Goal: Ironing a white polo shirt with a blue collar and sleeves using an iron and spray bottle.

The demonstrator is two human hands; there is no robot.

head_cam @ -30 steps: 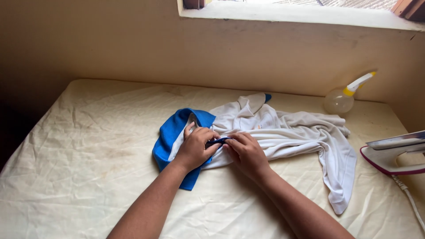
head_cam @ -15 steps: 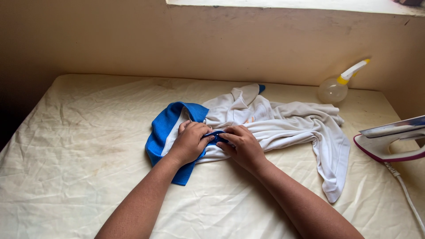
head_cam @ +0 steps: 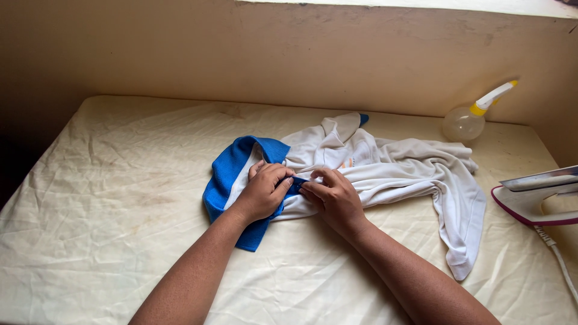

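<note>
Item one, our fingers: those of our left hand (head_cam: 263,191) are curled and pressed together over a dark blue edge of cloth, the fingertips pinching it where blue meets white. Those of our right hand (head_cam: 333,197) are bent and close together, their tips pinching the same dark blue edge from the other side, so that our two hands nearly touch, knuckle to knuckle.

Item two, the garment (head_cam: 385,165): white, crumpled, with a bright blue part (head_cam: 227,174) folded out at its left end. It lies in the middle of the surface, a little toward the far wall. The blue part curves around and under our left hand; the white body runs off to the right, and one sleeve hangs down toward the near edge on the right side. A small blue tip shows at the top of the heap.

Item three, the surface: a padded table under a cream sheet (head_cam: 108,229), creased and faintly stained.

Item four, a clear spray bottle (head_cam: 466,120) with a white and yellow nozzle, lying tilted at the far right, by the wall, apart from the garment.

Item five, an iron (head_cam: 533,201), white with a magenta rim, at the right edge, its cord (head_cam: 557,256) trailing toward us.
</note>
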